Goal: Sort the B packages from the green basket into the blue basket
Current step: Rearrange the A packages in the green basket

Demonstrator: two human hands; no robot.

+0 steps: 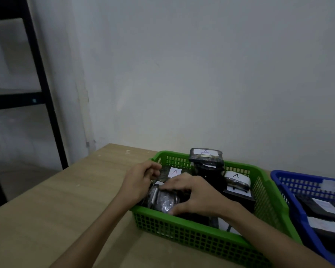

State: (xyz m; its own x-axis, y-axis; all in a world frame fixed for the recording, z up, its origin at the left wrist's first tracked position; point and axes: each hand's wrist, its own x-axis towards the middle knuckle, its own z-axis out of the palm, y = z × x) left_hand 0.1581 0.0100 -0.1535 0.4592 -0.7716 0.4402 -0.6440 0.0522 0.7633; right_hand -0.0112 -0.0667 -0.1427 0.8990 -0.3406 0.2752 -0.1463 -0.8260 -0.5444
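Both your hands are in the green basket (197, 242), which sits toward the bench's (66, 206) back edge, right of centre. The blue basket (298, 215) stands just beside it at the bench's right edge, with several dark packages already inside.

Your right hand (193, 194) is curled over a shiny black wrapped package (162, 202) in the green basket's near-left corner: fingers across the top, thumb hooked under the near edge, so it's gripping it. Your left hand (141, 176) is at the basket's left wall with fingers loosely curled; can't tell whether it's pinching the far package edge or just steadying.

The label on that package is mostly hidden under your fingers, so I can't confirm it's a B. Three visible labels read A: one flat near the back-left (174, 172), one on top of the tall stack (205, 152) at the back wall, one on the right (236, 175). Leave those.

Handling guess: the wrap looks like glossy, crinkly film, so likely slick and soft on the outside with something firmer within. Probably light. Grip across the short sides, thumb under, not the loose film. Tilt it to read the label before lifting.

Watch the tall stack; it's leaning and close to your right wrist.
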